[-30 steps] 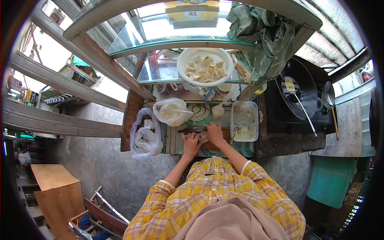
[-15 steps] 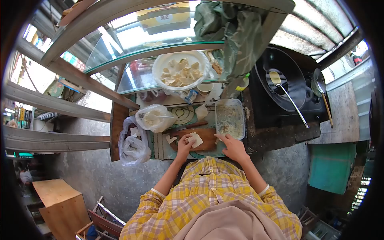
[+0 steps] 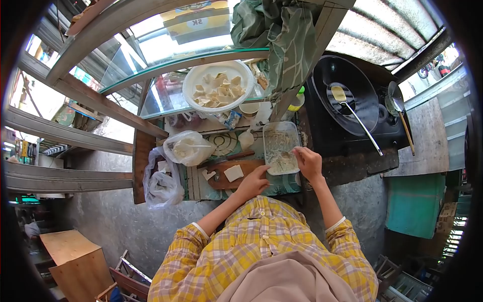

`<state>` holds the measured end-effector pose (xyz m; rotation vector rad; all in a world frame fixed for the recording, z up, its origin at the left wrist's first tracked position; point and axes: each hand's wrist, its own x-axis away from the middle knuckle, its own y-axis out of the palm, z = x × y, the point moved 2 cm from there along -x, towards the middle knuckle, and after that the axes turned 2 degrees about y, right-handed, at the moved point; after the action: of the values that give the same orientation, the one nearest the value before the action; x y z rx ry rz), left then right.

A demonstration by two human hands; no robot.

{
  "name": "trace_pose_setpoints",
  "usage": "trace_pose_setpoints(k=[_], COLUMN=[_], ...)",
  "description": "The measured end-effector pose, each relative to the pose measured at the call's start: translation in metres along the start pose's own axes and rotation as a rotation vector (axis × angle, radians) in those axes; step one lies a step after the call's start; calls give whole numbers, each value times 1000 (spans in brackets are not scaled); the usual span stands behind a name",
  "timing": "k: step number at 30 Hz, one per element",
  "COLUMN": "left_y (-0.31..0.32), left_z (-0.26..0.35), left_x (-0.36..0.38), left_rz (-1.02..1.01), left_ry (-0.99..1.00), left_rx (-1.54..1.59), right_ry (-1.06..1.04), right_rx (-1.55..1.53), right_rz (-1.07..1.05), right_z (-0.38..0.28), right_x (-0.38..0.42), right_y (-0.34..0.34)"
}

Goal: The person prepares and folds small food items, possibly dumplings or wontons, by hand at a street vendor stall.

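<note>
A clear plastic container (image 3: 266,132) with pale, flecked mash in the bottom stands in front of me. My left hand (image 3: 254,184) is at its near left corner, with fingertips against the rim. At the right side of the container is my right hand (image 3: 308,163), its fingers pinched together over the inner edge; whatever they hold is hidden. On the wooden cutting board (image 3: 221,182) lies a flat, pale square sheet (image 3: 233,173), with a cut scrap (image 3: 209,174) to its left. Behind them a knife (image 3: 226,159) rests along the board's far edge.
A white bowl (image 3: 187,90) of pale cut pieces sits on the glass shelf. Plastic bags (image 3: 163,189) and a bagged pale food (image 3: 188,149) stand at left. To the right, a wok (image 3: 322,75) with a metal turner (image 3: 363,126) rests on the stove, beside a skimmer (image 3: 404,121).
My left hand has let go of the square sheet, now on the board, and moved right to the container. My right hand has shifted from the container's near left corner to its right side.
</note>
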<state>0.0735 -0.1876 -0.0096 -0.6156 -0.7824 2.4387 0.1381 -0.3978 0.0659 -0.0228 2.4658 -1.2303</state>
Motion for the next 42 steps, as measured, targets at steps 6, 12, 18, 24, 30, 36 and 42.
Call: trace_pose_setpoints(k=[6, 12, 18, 24, 30, 36, 42], left_y=[18, 20, 24, 24, 30, 29, 29], left_z=[-5, -5, -4, -3, -7, -6, -3], left_x=[4, 9, 11, 13, 16, 18, 19], left_rz=[-64, -94, -128, -233, -228, -210, -215], left_ry=[86, 65, 108, 111, 110, 99, 91], left_rx=[-104, -132, -170, -235, -227, -180, -197], right_ry=[-23, -62, -167, -327, -350, -13, -23], right_rx=[97, 255, 436, 429, 243, -33, -66], right_rz=[102, 123, 6, -211, -288, -37, -129], right_z=[2, 9, 14, 19, 12, 21, 15], right_x=[13, 14, -12, 0, 37, 24, 29], right_y=[10, 28, 52, 72, 52, 15, 28])
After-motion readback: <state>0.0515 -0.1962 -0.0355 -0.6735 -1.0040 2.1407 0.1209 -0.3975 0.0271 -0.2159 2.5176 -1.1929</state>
